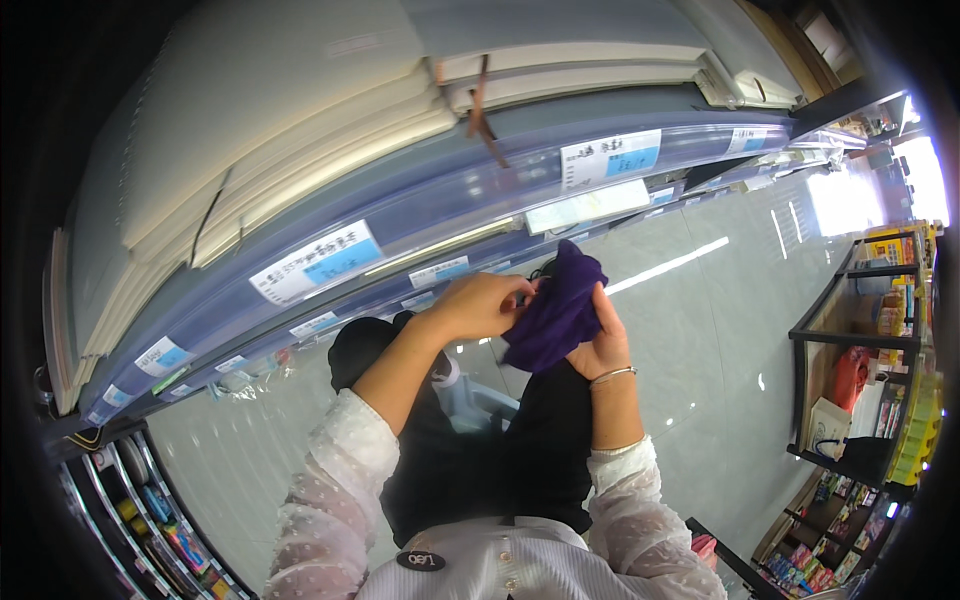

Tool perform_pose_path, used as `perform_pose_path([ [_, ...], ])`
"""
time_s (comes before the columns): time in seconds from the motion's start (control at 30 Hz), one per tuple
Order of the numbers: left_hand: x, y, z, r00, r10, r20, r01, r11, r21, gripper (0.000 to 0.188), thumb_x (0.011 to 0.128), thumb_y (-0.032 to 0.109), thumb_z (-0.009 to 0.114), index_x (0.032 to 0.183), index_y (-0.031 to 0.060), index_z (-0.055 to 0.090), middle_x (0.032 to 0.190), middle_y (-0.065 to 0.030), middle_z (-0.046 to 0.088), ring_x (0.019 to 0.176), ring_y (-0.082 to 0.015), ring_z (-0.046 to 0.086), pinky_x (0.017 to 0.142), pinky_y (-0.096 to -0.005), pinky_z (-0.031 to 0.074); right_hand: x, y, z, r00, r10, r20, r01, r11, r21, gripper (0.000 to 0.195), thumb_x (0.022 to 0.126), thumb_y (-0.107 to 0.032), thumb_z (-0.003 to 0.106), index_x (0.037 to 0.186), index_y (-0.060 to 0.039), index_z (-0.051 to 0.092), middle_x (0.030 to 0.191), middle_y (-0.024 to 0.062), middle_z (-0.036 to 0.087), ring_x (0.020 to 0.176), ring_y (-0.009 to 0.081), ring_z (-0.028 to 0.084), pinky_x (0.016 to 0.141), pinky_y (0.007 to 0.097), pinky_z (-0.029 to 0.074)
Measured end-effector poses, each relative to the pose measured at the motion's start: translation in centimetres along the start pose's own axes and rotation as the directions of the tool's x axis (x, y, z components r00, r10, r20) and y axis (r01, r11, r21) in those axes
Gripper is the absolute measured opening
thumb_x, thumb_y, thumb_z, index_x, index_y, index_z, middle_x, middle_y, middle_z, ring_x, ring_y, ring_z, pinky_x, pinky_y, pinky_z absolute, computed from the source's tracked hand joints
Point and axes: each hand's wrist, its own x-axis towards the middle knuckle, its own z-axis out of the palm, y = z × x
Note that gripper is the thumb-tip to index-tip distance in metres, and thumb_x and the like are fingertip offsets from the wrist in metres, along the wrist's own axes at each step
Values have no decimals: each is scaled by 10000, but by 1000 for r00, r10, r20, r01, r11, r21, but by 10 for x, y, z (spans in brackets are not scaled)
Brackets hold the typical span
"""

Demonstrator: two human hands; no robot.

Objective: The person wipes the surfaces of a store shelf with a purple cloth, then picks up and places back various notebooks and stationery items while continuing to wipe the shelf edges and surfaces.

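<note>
A purple cloth (559, 315), folded and bunched, is held between my hands in front of my knees. My right hand (604, 337) grips its right side, thumb on top and fingers underneath. At the cloth's left edge, my left hand (495, 304) has bent fingers close to the fabric; the cloth partly hides the fingertips, and whether they pinch it cannot be made out. A small dark item, too hidden to name, shows behind the cloth's upper left edge.
Stacked notebooks (300, 150) with ribbon markers lie on the shelf ahead, behind a clear label strip (465, 195) with price tags. Below me is a light blue plastic stool (472, 405) on grey floor tiles (675, 315). Display racks (855, 337) stand right, another shelf unit (161, 517) lower left.
</note>
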Motion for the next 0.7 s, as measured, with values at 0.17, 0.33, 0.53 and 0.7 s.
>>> perform_pose_path([
  [0.17, 7, -8, 8, 1000, -5, -27, 5, 1000, -10, 210, 849, 183, 607, 1040, 116, 664, 823, -113, 681, 787, -330, 656, 674, -406, 493, 2, -3, -3, 988, 28, 154, -19, 998, -57, 590, 1040, -401, 356, 1418, 53, 363, 1419, 225, 463, 1316, 337, 467, 1125, 456, 346],
  [0.33, 13, -14, 11, 998, -36, 59, 35, 999, 20, 226, 846, 168, 610, 1061, 119, 657, 893, -135, 689, 827, -345, 653, 707, -431, 498, -1, -4, -4, 987, 3, 160, -4, 1000, 10, 579, 1039, -390, 368, 1425, 41, 356, 1420, 199, 466, 1314, 325, 464, 1126, 454, 339],
  [0.53, 19, -19, 16, 979, -87, 185, 65, 990, 125, 233, 835, 157, 626, 1065, 135, 656, 953, -113, 681, 899, -328, 647, 753, -426, 502, -4, -8, -11, 995, 11, 100, -12, 1000, 12, 573, 1034, -378, 389, 1427, 36, 353, 1415, 188, 468, 1308, 318, 466, 1119, 448, 346],
  [0.7, 24, -18, 13, 947, -103, 304, 61, 988, 144, 212, 810, 142, 650, 1021, 120, 639, 964, -94, 665, 937, -312, 639, 772, -411, 501, -6, -11, -11, 995, 24, 99, -26, 999, 22, 544, 1025, -346, 425, 1425, 17, 358, 1385, 168, 494, 1280, 302, 493, 1099, 434, 370],
])
